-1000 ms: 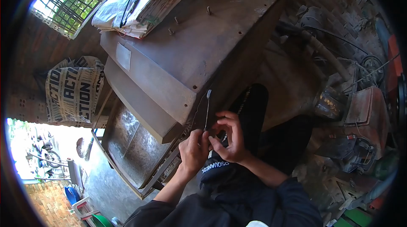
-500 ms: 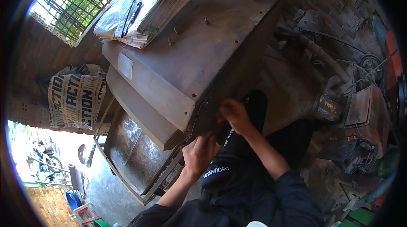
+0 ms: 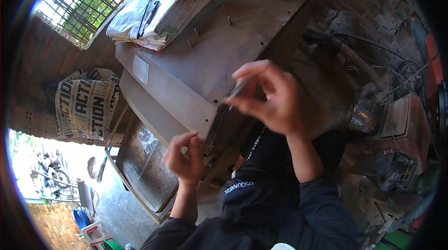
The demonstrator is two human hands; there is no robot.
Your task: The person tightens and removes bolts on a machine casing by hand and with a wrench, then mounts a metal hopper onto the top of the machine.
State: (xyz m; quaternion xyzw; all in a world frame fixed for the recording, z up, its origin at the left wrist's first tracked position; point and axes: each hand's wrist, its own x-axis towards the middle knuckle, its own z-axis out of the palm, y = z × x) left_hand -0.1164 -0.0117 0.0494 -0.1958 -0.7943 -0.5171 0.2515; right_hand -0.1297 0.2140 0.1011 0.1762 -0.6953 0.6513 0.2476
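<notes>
My right hand is raised over the near edge of the large brown metal housing. Between its thumb and forefinger is a small dark piece, too blurred to name. My left hand is held by the housing's lower corner, its thumb and fingers curled together. Whatever it may pinch is too small to make out. Bolt holes line the housing's edge, and several bolts stick up from its top. A thin wire or thread hangs down the dark side of the housing.
A stack of folded sacks lies on the housing with a dark strap across it. A printed sack hangs at the left above a metal tray. Dusty red machinery stands at the right. My legs are below the housing.
My right hand has risen from beside my knee to over the housing's edge, now showing the small dark piece. My left hand has moved left and a little up, away from the housing's underside.
</notes>
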